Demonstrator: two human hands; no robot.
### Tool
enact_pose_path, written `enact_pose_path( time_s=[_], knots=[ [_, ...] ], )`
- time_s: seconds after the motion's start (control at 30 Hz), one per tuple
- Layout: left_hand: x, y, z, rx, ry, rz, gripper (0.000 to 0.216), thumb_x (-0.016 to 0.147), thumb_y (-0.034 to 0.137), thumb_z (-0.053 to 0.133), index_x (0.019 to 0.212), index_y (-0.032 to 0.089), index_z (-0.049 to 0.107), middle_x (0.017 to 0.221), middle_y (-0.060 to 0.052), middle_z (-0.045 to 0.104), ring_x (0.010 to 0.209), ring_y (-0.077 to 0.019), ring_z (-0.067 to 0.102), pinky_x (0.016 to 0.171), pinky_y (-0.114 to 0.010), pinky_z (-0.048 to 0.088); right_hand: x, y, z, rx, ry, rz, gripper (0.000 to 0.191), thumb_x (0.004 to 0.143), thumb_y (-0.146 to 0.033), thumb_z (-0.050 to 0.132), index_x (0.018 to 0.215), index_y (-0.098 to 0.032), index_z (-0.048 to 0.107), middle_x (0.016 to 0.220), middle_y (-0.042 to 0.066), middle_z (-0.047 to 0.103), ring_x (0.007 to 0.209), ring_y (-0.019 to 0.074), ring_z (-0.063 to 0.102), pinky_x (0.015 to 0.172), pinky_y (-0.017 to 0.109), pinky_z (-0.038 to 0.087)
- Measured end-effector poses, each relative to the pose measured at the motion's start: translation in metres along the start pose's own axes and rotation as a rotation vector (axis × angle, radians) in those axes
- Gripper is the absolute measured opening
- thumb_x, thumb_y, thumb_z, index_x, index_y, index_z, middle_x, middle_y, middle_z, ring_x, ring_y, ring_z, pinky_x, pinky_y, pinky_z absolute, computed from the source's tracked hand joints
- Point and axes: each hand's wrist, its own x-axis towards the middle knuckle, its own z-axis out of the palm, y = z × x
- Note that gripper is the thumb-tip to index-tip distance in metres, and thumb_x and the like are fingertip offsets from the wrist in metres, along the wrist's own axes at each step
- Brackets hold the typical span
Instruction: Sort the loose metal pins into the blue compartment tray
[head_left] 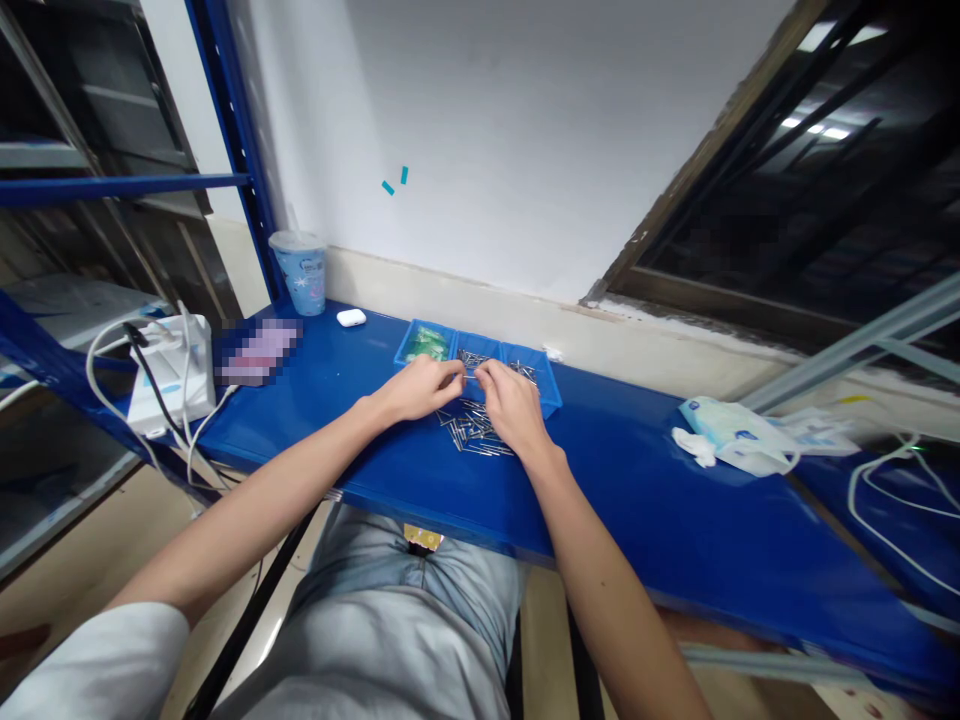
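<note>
My left hand (pixel 429 388) and my right hand (pixel 512 400) are raised over the blue table, fingertips pinched and close together. Between them runs a thin metal pin (pixel 471 376), one end at each hand; its details are too small to make out. Just below lies a loose pile of similar slim metal pins (pixel 474 432), partly covered by my right hand. Behind my hands stands a blue compartment tray (pixel 553 388). Its left section holds green-and-clear small pieces (pixel 427 344), and the middle and right sections hold metal pins. My hands hide part of its front.
A patterned cup with a straw (pixel 303 280), a white earbud case (pixel 351 318), a blurred-out pinkish object (pixel 262 352) and a white power strip with cables (pixel 176 375) are on the left. A tissue pack (pixel 739 435) lies right. The wall closes off the back.
</note>
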Motion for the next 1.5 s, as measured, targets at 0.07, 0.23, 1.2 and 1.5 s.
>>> enact_pose_path(
  time_s=[0.07,0.23,1.2,1.5],
  knots=[
    [0.000,-0.001,0.001,0.001,0.016,-0.015,0.030,0.101,0.028,0.045,0.095,0.016,0.071,0.067,-0.002,0.064,0.058,-0.0138,0.052,0.064,-0.029,0.037,0.000,0.001,0.001,0.035,-0.013,-0.007,0.019,0.108,-0.037,0.048,0.110,-0.026,0.064,0.099,0.007,0.077,0.090,0.0262,0.073,0.076,0.034,0.048],
    [0.000,-0.002,0.001,-0.031,0.037,-0.033,0.030,0.102,0.029,0.045,0.097,0.016,0.071,0.066,-0.001,0.062,0.058,-0.0135,0.052,0.064,-0.029,0.035,0.000,0.002,0.003,-0.001,-0.036,-0.029,0.015,0.106,-0.030,0.049,0.111,-0.025,0.062,0.103,0.008,0.077,0.091,0.0273,0.073,0.075,0.034,0.047],
    [0.000,-0.006,0.002,-0.057,0.126,-0.051,0.024,0.101,0.027,0.048,0.088,0.016,0.065,0.059,0.003,0.052,0.054,-0.0118,0.044,0.062,-0.027,0.031,0.016,0.013,0.009,-0.181,0.011,-0.393,0.026,0.111,-0.024,0.040,0.115,-0.018,0.066,0.105,0.012,0.076,0.089,0.0249,0.068,0.079,0.036,0.047],
    [0.000,-0.002,0.003,-0.057,0.076,-0.017,0.027,0.100,0.028,0.048,0.088,0.016,0.070,0.061,0.001,0.058,0.056,-0.0123,0.049,0.063,-0.028,0.034,0.014,0.017,0.006,-0.168,0.046,-0.288,0.039,0.114,-0.037,0.038,0.086,-0.022,0.062,0.083,0.007,0.071,0.074,0.0210,0.060,0.075,0.034,0.039]
  ],
)
